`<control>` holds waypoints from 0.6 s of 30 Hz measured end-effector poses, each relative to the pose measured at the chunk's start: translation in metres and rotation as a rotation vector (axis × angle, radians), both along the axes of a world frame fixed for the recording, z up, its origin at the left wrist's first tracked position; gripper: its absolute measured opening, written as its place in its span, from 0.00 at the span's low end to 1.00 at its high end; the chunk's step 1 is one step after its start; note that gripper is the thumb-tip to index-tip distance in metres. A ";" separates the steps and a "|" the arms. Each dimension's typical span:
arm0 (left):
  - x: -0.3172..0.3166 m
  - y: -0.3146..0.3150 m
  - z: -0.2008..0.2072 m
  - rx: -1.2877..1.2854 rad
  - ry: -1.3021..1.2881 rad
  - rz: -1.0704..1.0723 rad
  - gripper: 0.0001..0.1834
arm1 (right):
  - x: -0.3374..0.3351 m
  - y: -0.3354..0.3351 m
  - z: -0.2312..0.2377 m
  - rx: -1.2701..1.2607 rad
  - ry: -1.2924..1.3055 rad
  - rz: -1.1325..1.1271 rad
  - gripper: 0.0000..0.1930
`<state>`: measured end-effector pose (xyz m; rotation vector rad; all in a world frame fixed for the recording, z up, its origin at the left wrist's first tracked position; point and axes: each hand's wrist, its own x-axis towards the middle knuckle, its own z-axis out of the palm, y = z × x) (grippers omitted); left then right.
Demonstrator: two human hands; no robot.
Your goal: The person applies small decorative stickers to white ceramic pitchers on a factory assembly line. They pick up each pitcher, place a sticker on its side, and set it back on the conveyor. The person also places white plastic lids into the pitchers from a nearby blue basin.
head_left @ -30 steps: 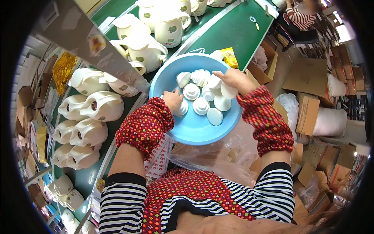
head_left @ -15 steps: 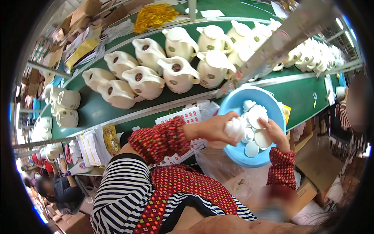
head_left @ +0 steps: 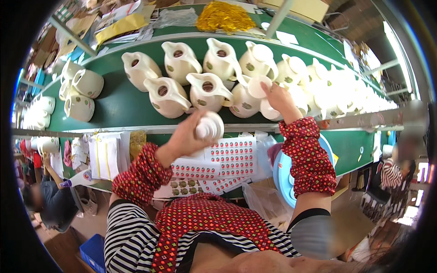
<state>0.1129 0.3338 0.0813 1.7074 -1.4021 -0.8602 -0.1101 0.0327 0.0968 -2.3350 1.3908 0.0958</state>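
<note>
My left hand (head_left: 185,138) is closed around white plastic stoppers (head_left: 210,126), seemingly a small stack, held in the air in front of the jugs. Further right, my right hand (head_left: 281,99) pinches a round white lid (head_left: 259,87) at the top of a cream jug (head_left: 246,101) in the front row. Left of it, a cream jug (head_left: 208,96) and its neighbours show dark round mouths without lids. To the right, a jug (head_left: 257,61) behind my hand and several others carry white lids. A light blue basin (head_left: 327,150) is partly hidden by my right forearm.
Sticker sheets (head_left: 232,156) lie before me, beside a stack of white papers (head_left: 107,157). Cream jug bodies (head_left: 88,83) stand at the left. Gold tinsel (head_left: 225,17) lies at the back. A metal rail (head_left: 364,120) runs along the right. Another person (head_left: 48,195) sits at lower left.
Both hands have left the basin. My right hand has gone up and left to a jug with a white lid; my left hand has moved left, still holding white stoppers. The view has shifted.
</note>
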 end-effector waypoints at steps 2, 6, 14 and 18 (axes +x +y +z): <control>0.027 -0.022 0.033 -0.085 -0.338 0.075 0.51 | 0.002 -0.004 0.004 -0.045 0.113 -0.001 0.40; 0.077 -0.087 0.055 -0.033 -0.756 0.050 0.41 | 0.018 -0.005 0.042 -0.148 0.293 -0.017 0.38; 0.067 -0.111 0.027 0.071 -1.295 -0.329 0.31 | 0.142 -0.036 0.057 -0.026 -0.486 0.003 0.33; 0.059 -0.095 0.046 0.129 -1.171 -0.354 0.44 | 0.189 -0.066 0.006 -0.100 -0.516 -0.099 0.37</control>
